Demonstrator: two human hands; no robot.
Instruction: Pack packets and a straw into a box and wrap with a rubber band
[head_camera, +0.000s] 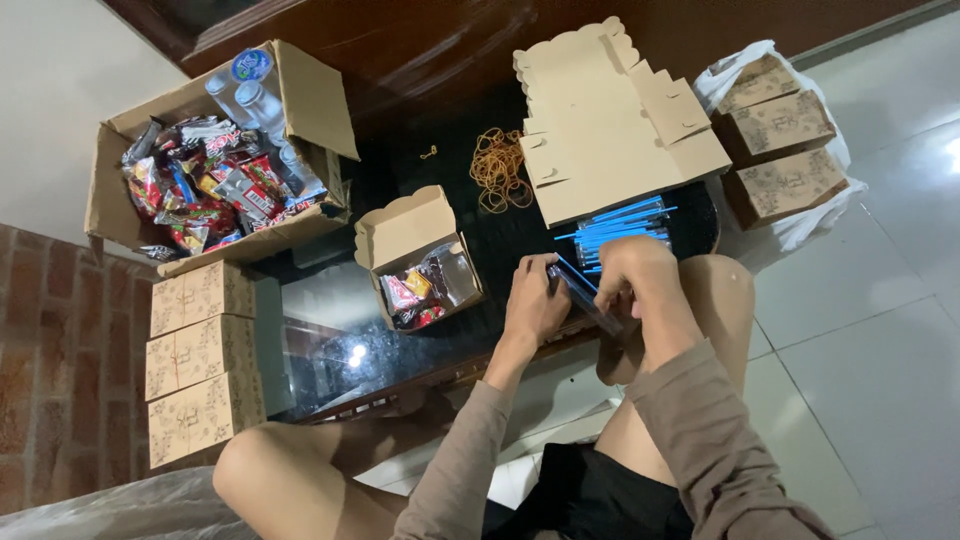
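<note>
We see both hands meeting at the near right edge of the dark glossy table (330, 330), our left hand (535, 305) and right hand (632, 275) each pinching the same thin packet of blue straws (583, 293) in a closed grip. Just beyond lies a loose pile of blue straws (622, 228). One open small box (418, 258) holds snacks; three closed boxes (200, 360) stack at left, three closed ones (780, 140) far right.

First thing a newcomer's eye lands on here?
Likely the large carton of bright snack packets at upper left, then the small open box of snacks mid-table. Right of that, the left hand and right hand meet on a dark packet below blue straws.
</note>
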